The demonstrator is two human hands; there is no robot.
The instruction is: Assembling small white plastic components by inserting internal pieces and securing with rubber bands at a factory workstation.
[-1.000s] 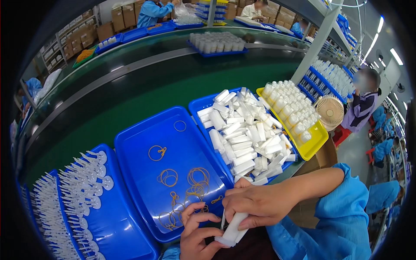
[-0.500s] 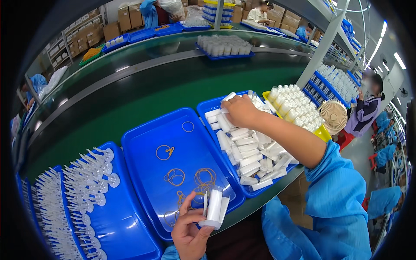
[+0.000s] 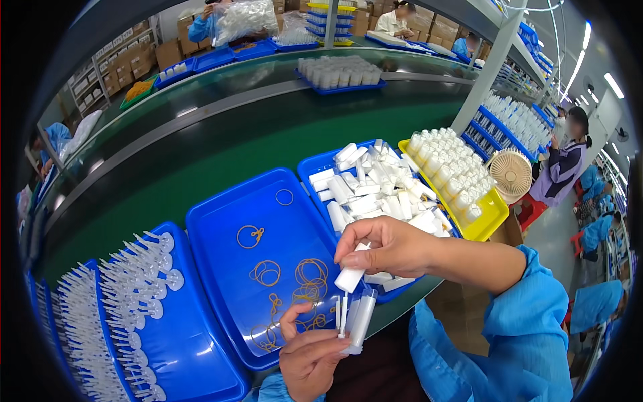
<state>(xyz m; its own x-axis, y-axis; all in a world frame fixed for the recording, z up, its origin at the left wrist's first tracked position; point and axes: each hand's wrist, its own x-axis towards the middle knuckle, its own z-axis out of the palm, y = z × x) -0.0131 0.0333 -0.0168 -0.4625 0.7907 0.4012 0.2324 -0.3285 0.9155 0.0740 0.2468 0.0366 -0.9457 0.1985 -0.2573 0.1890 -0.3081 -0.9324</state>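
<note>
White cap [image 3: 350, 278] — pinched by right hand [image 3: 385, 246] (left hand [image 3: 315, 355] grips clear tubes [image 3: 358, 321]).

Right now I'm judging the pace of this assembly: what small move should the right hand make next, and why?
Probably lower the white cap onto the clear tubes. The right hand pinches it just above their tops, while the left hand holds them upright.

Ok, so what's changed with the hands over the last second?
The right hand reached out to the tray of white caps, took one and came back; it now holds a white cap just above the clear tubes in the left hand. The left hand kept hold of the tubes. The tray with rubber bands and the tray of white sticks stayed put.
</note>
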